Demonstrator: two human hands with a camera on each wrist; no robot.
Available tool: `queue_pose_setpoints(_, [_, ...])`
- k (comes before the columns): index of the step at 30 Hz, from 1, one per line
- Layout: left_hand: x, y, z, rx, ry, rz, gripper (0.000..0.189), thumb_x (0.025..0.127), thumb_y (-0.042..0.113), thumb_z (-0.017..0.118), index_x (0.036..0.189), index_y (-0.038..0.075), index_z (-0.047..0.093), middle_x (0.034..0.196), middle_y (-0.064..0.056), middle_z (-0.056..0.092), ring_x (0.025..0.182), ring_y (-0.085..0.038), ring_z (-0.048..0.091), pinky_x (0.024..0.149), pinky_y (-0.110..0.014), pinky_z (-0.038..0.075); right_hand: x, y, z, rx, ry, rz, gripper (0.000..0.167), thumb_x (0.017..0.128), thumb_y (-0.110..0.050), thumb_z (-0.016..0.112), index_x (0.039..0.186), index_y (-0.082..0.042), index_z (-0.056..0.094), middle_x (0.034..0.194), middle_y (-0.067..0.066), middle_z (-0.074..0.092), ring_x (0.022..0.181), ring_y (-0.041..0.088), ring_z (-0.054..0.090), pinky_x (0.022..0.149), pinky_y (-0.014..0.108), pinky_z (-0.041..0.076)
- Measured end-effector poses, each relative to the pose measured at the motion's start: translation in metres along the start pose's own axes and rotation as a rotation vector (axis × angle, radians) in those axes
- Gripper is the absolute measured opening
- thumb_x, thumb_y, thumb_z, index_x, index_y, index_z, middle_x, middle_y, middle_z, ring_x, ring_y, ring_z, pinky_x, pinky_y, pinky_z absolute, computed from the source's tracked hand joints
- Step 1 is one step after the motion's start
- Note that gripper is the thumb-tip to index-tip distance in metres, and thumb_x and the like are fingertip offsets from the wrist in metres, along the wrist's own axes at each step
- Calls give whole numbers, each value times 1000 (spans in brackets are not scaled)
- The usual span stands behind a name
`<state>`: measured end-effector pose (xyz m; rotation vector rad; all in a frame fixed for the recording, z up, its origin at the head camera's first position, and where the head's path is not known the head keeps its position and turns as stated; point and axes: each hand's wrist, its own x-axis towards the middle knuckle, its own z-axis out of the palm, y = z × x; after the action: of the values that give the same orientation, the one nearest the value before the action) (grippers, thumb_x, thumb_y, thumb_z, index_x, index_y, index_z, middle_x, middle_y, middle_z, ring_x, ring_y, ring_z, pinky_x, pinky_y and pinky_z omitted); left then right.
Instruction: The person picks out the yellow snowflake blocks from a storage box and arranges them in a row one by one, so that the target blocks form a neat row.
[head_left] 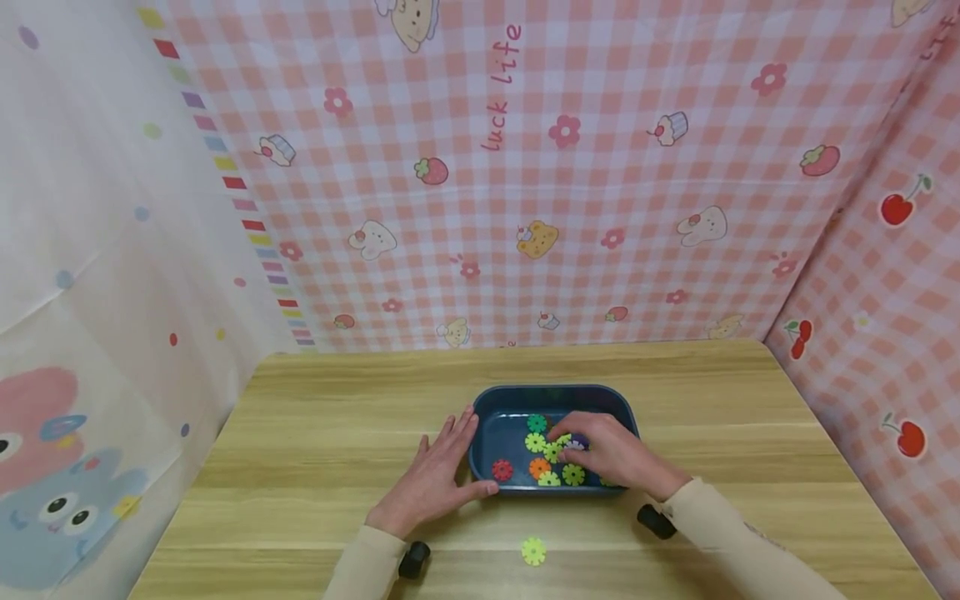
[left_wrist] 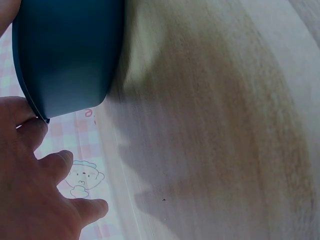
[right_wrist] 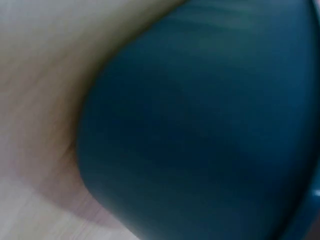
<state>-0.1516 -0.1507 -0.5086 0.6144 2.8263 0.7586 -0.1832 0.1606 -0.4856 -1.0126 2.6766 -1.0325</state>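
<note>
A dark blue tray (head_left: pixel 513 490) stands on the table with several notched plastic discs inside, among them a red disc (head_left: pixel 502 470), an orange disc (head_left: pixel 539 467), a green disc (head_left: pixel 536 424) and yellow-green ones. My left hand (head_left: pixel 431 487) rests against its left end, fingers spread, thumb on the front rim. In the left wrist view, fingers of the left hand (left_wrist: pixel 30 165) touch the tray's rim. My right hand (head_left: pixel 611 450) reaches over the tray's right side, thumb and forefinger bent down among the discs beside a purple one. Whether they pinch a disc cannot be made out.
One yellow-green disc (head_left: pixel 534 551) lies on the wooden table (head_left: pixel 337 400) in front of the tray. Printed checked cloth (head_left: pixel 465 200) hangs behind the table and at the right, and a white patterned cloth (head_left: pixel 150 275) at the left. The tray's outer wall (right_wrist: pixel 200 120) fills most of the right wrist view.
</note>
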Motion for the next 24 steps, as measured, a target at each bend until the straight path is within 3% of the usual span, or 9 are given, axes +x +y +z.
queue_pose_setpoints(11, [0,1,-1,-2,-10,-8,106,91,70,64,167,15,16,174,0,6,159,-32,10,121,-70,13,12,11,4,-84,-128,49,28,94,-9,77,122,-5,74,120,7,72,111,24,67,97,46,56])
queue_pose_setpoints(24, [0,0,0,-3,-2,-4,105,91,66,68,167,15,17,174,1,7,159,-32,11,120,-70,14,23,21,15,-176,-158,48,29,88,-8,82,116,-6,76,116,6,72,108,23,66,95,47,56])
